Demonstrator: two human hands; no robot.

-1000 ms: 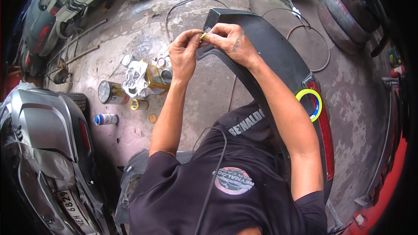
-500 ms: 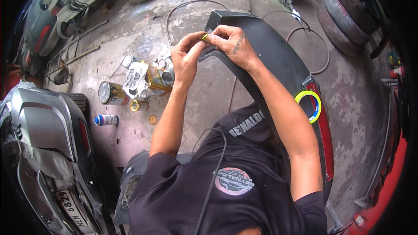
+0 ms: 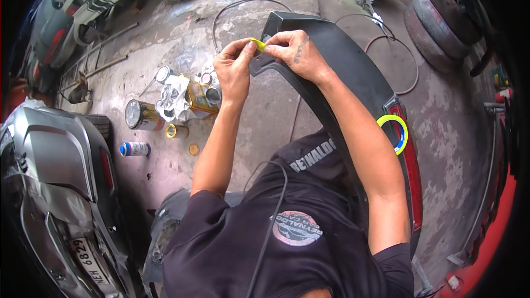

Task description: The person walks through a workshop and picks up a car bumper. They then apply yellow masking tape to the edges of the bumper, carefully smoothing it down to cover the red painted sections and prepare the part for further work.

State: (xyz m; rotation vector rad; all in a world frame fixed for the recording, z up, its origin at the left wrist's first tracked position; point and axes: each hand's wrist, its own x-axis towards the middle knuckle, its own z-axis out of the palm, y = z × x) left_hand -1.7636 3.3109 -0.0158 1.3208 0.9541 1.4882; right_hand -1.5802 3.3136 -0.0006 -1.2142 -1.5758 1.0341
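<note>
Between my two hands is a short strip of yellow-green tape (image 3: 257, 44), pinched at both ends. My left hand (image 3: 234, 69) holds its left end between thumb and forefinger. My right hand (image 3: 298, 55) grips the other end, partly hiding it. Both hands are above the far end of a black car spoiler (image 3: 348, 55), a long curved panel with a red light strip (image 3: 413, 187) along its right side. A roll of yellow-green tape (image 3: 406, 135) with a blue core hangs around my right forearm or rests against the spoiler; I cannot tell which.
Left of my arm on the concrete stand paint cans (image 3: 144, 116), a yellow tin (image 3: 201, 102) with crumpled white paper (image 3: 175, 96), and a blue-and-white can (image 3: 134, 149) on its side. A silver car bumper (image 3: 61, 149) is at left, stacked tires (image 3: 436, 30) at far right. A hose (image 3: 415, 72) loops on the floor.
My left hand has shifted slightly left, and more of the yellow-green tape shows between my fingers. My right hand has hardly moved.
</note>
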